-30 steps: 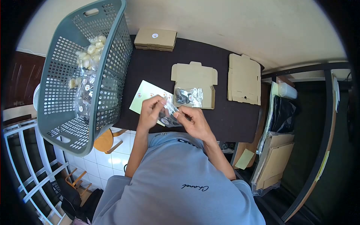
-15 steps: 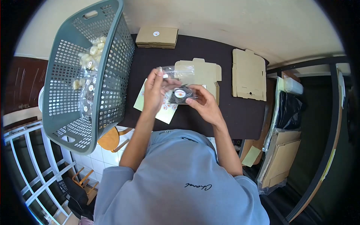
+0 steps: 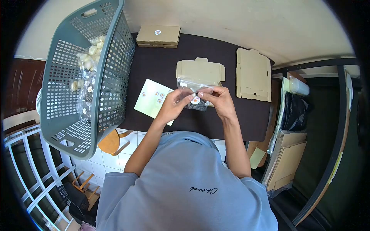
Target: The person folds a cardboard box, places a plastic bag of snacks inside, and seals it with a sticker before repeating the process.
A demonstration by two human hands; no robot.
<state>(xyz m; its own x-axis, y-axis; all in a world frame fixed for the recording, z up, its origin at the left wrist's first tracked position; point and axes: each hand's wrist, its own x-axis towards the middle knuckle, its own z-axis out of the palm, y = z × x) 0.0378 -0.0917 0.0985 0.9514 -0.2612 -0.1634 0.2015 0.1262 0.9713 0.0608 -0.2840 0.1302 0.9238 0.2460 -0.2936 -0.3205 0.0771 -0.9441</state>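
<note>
A clear plastic bag (image 3: pixel 198 106) with dark contents hangs between my hands over the table, a round sticker (image 3: pixel 195 100) with a reddish-orange design on its front. My left hand (image 3: pixel 174 104) pinches the bag from the left, thumb beside the sticker. From the right, my right hand (image 3: pixel 222 101) grips it with thumb and fingers. The bag's clear upper part lies over an opened cardboard box (image 3: pixel 200 68) behind it. Left of my left hand, a pale sheet (image 3: pixel 147 101) carries several round stickers and is partly covered by that hand.
A green-grey perforated basket (image 3: pixel 101 111) with several filled bags (image 3: pixel 89 57) stands at the left. Stacked closed boxes (image 3: pixel 158 36) sit at the back of the dark table (image 3: pixel 216 125). A flat cardboard box (image 3: pixel 253 75) lies at the right; a rack with folded cardboard (image 3: pixel 287 161) stands beyond.
My left hand has come down from the bag's upper part to its left side near the sticker. The bag has shifted slightly right, and both hands now pinch it close together.
</note>
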